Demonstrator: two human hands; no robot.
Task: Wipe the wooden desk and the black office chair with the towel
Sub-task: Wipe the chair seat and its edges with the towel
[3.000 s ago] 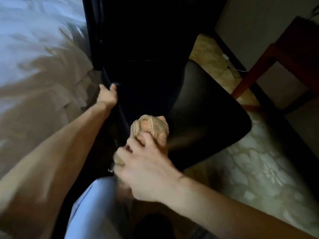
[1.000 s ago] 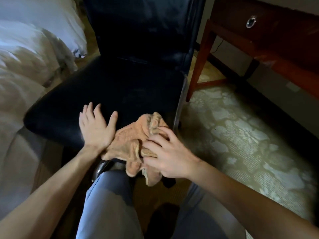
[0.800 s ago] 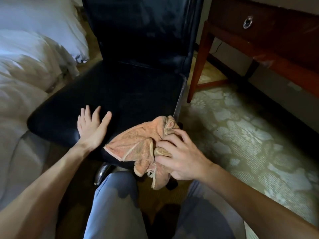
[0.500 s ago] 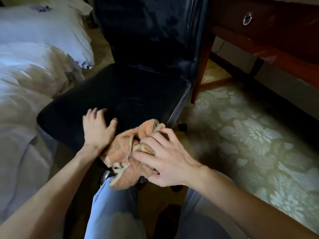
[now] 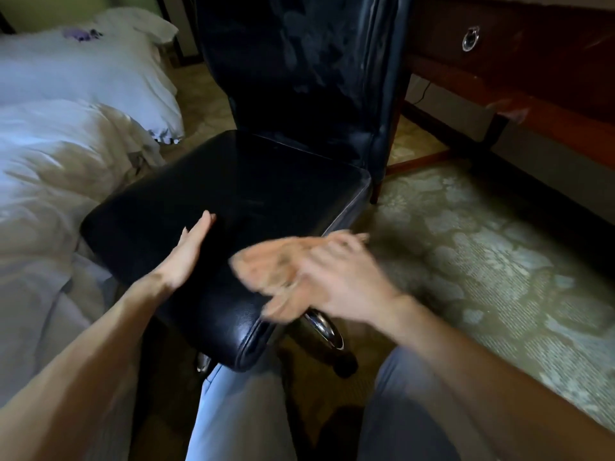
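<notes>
A black leather office chair [image 5: 266,181] stands beside a reddish-brown wooden desk [image 5: 532,104] whose ring-pull drawer [image 5: 499,44] is closed. Of the two hands, the left hand [image 5: 189,251] rests flat on the seat, fingers straight. The right hand [image 5: 339,277] is a blur at the seat's front edge, over a smeared peach cloth towel [image 5: 263,266]; its grip cannot be told

Dim room lit from the left, bedding [image 5: 66,144] bright, right hand [image 5: 326,271] smeared by motion blur, edges bowed.

My left hand [image 5: 189,251] rests, fingers straight, on the black chair [image 5: 266,181] seat. My blurred right hand [image 5: 336,277] covers the orange towel [image 5: 263,266] at its front edge, beside the bed [image 5: 66,144].
</notes>
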